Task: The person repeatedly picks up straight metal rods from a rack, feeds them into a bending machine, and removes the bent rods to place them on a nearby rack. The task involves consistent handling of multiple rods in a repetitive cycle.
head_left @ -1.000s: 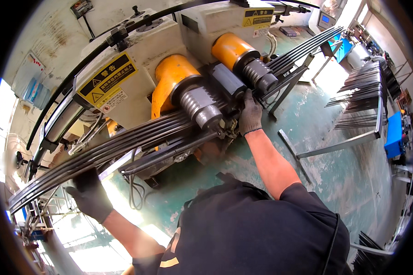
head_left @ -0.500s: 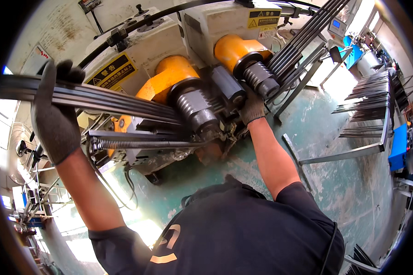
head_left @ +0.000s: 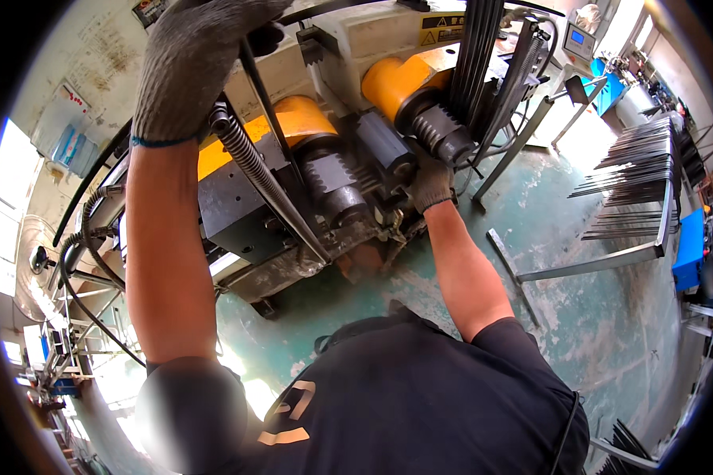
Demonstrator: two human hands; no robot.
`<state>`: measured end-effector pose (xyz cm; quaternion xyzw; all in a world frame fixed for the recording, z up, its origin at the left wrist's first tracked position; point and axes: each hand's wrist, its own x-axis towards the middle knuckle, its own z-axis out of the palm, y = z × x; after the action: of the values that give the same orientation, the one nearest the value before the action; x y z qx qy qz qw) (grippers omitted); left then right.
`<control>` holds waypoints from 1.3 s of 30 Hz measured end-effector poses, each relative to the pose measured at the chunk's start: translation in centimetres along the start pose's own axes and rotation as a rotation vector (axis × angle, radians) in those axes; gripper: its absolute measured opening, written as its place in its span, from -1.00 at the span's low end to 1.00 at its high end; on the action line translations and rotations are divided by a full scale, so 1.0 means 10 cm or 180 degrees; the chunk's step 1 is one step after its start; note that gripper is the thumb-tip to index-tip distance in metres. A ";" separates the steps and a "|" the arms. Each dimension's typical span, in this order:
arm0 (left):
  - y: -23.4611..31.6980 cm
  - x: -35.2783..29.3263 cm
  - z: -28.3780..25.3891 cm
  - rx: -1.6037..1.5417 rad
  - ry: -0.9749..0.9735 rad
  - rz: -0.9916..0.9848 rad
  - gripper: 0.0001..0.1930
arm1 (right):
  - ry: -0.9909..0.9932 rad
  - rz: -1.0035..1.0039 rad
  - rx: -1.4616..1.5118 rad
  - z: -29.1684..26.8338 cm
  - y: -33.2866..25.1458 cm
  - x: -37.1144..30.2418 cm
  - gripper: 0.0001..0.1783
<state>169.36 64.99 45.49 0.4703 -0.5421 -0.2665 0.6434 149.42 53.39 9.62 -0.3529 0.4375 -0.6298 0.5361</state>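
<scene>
The dark metal rod (head_left: 271,111) stands left of the faceted block (head_left: 384,142), its upper end inside the curled fingers of the left gloved hand (head_left: 186,75), which hold it. Its long axis runs steeply from there down toward the ribbed roller (head_left: 333,176) just left of the block, nearly parallel to a coil spring (head_left: 249,158). The right gloved hand (head_left: 432,184) touches the block's lower right end; its fingers are mostly hidden there, so I cannot tell how wide they are. Right of the block, a bundle of dark rods (head_left: 477,63) points nearly upright, running out of view at the top. Green floor (head_left: 578,340) spreads below and right of the block, toward a rack of thin rods (head_left: 630,170) well apart from it
</scene>
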 end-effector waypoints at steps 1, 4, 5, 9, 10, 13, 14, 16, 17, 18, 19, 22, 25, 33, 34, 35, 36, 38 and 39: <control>-0.06 0.03 -0.01 -0.0029 0.0029 0.0098 -0.69 | -0.0033 -0.0138 -0.0073 -0.01 0.03 0.02 -0.69; 0.02 0.07 0.07 0.0238 0.0253 -0.0118 -0.74 | -0.0021 -0.0300 -0.0123 0.06 0.00 -0.04 -0.69; 0.02 0.07 0.05 0.0273 0.0231 -0.0111 -0.74 | 0.0084 0.0115 0.0160 0.12 -0.11 -0.10 -0.70; 0.00 -0.01 -0.06 0.0305 -0.0058 0.0184 -0.74 | 0.0244 0.0366 0.0565 0.19 -0.25 -0.16 -0.72; 0.07 -0.02 -0.02 0.0474 0.0003 0.0114 -0.74 | 0.0220 0.0249 0.0588 0.16 -0.23 -0.14 -0.72; 0.03 -0.01 -0.06 0.0487 -0.0044 0.0235 -0.72 | -0.0076 -0.0180 -0.0047 0.01 -0.01 -0.03 -0.70; 0.03 0.00 -0.06 0.0502 -0.0002 0.0200 -0.72 | -0.0144 -0.0230 -0.0682 -0.03 0.02 -0.02 -0.56; 0.05 0.06 -0.02 0.0612 0.0164 -0.0006 -0.72 | -0.0270 -0.0221 -0.1209 -0.09 0.03 0.01 -0.36; 0.04 0.08 -0.01 0.0627 0.0208 -0.0084 -0.72 | -0.0337 -0.0159 -0.1097 -0.12 0.08 0.06 -0.34; 0.04 0.11 0.01 0.0636 0.0239 -0.0161 -0.73 | -0.0409 -0.0294 -0.1190 -0.18 0.14 0.11 -0.31; 0.01 0.13 -0.02 0.0560 0.0188 -0.0143 -0.73 | -0.0484 -0.0435 -0.1279 -0.24 0.20 0.15 -0.28; -0.01 0.15 -0.01 0.0456 0.0152 -0.0066 -0.74 | -0.0698 -0.1119 -0.1830 -0.38 0.35 0.24 -0.14; -0.06 0.14 -0.02 0.0303 0.0138 0.0090 -0.74 | -0.0751 -0.1076 -0.1846 -0.32 0.30 0.22 -0.10; 0.03 0.14 0.03 0.0389 0.0316 -0.0215 -0.76 | -0.0451 -0.0649 -0.1458 -0.14 0.07 0.01 -0.29; 0.06 0.13 0.04 0.0480 0.0338 -0.0248 -0.77 | -0.0414 -0.0585 -0.1430 -0.13 0.04 0.00 -0.30; 0.06 0.13 0.05 0.0486 0.0326 -0.0251 -0.77 | -0.0404 -0.0541 -0.1350 -0.13 0.03 0.00 -0.30; 0.06 0.13 0.04 0.0500 0.0324 -0.0253 -0.77 | -0.0372 -0.0428 -0.1316 -0.09 -0.02 -0.03 -0.31; -0.02 0.18 0.00 0.0359 0.0250 -0.0198 -0.76 | -0.0269 -0.0135 -0.1297 -0.01 -0.13 -0.10 -0.31; -0.07 0.19 -0.02 0.0223 0.0123 -0.0067 -0.73 | -0.0242 -0.0073 -0.1310 -0.01 -0.16 -0.12 -0.32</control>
<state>170.16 63.12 45.77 0.5033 -0.5336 -0.2449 0.6340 148.97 54.63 11.10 -0.4835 0.5323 -0.5194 0.4616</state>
